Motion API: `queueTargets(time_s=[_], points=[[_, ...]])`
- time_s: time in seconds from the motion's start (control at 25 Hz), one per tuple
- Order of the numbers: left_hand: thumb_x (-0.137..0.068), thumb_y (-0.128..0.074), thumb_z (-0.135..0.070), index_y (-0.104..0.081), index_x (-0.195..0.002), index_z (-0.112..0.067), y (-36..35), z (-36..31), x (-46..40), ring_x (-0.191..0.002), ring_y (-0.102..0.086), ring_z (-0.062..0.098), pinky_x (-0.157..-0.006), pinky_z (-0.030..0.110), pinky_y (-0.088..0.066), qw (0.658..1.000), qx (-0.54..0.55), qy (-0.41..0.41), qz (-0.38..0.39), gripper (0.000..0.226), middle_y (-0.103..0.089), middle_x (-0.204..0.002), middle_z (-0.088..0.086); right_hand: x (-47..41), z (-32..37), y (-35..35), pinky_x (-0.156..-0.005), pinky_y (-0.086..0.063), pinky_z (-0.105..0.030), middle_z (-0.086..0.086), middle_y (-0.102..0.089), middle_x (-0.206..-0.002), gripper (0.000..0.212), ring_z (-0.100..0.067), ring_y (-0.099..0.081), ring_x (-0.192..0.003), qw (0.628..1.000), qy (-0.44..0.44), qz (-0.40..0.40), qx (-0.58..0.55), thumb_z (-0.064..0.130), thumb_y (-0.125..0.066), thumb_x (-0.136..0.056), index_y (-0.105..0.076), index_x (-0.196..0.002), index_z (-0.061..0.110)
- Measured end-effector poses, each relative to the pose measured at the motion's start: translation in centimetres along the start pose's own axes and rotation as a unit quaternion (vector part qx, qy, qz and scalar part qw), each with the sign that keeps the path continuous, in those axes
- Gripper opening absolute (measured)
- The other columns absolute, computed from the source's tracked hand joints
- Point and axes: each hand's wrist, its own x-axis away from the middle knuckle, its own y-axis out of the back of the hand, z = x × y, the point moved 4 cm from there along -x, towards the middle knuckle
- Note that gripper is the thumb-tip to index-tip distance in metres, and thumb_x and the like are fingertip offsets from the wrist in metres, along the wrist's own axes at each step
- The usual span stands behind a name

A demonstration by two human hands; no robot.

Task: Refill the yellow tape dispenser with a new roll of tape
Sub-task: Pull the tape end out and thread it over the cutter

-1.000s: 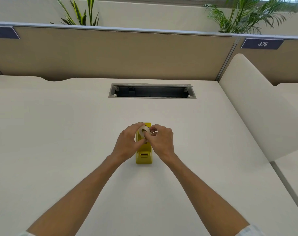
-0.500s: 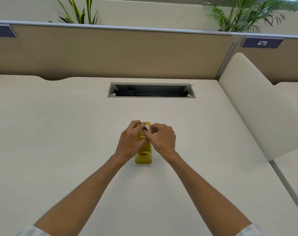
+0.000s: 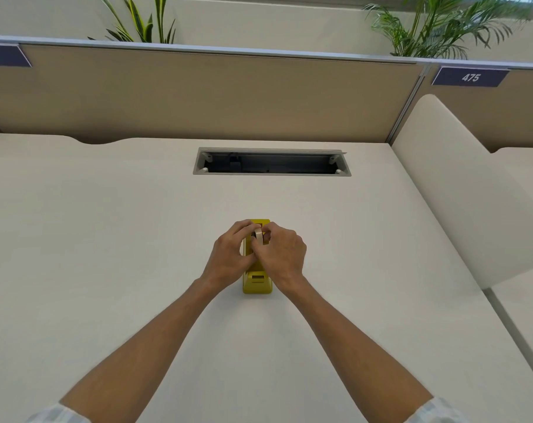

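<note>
Progress: roll of tape (image 3: pixel 258 236) pinched by left hand (image 3: pixel 230 258) and right hand (image 3: pixel 281 255) over yellow tape dispenser (image 3: pixel 257 280) | looks unseated | threading left, I'd guess

Cream desk top (image 3: pixel 106 239), matte. One item stands on it: yellow tape dispenser (image 3: pixel 257 282), its near end just below the fingers (image 3: pixel 244 227), far end showing just past them. Cable slot (image 3: pixel 271 162) set in the surface, well beyond the fingers.

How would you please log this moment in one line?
step: seating roll | both hands on tape roll | above yellow dispenser | desk
</note>
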Motion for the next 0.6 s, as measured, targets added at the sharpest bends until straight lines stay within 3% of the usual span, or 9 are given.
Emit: queueTargets(time_s=[0.36, 0.6], points=[[-0.072, -0.074, -0.012, -0.062, -0.123, -0.014, 0.23, 0.47, -0.33, -0.120, -0.056, 0.011, -0.103, 0.028, -0.044, 1.000, 0.015, 0.009, 0.023, 0.052, -0.063, -0.126, 0.000, 0.15, 0.35, -0.27, -0.063, -0.050, -0.035, -0.001, -0.070, -0.076, 0.024, -0.026, -0.064, -0.072, 1.000, -0.023, 0.019, 0.006, 0.037, -0.057, -0.086, -0.066, -0.083, 0.015], [-0.073, -0.075, -0.017, -0.063, -0.122, -0.014, 0.45, 0.56, -1.02, -0.114, -0.058, 0.010, -0.099, 0.028, -0.047, 0.999, 0.023, 0.014, 0.040, 0.050, -0.065, -0.123, -0.002, -0.31, 0.28, -0.46, -0.064, -0.052, -0.038, -0.002, -0.068, -0.071, 0.022, -0.027, -0.062, -0.069, 0.998, -0.045, 0.040, -0.025, 0.034, -0.059, -0.083, -0.065, -0.076, 0.013]])
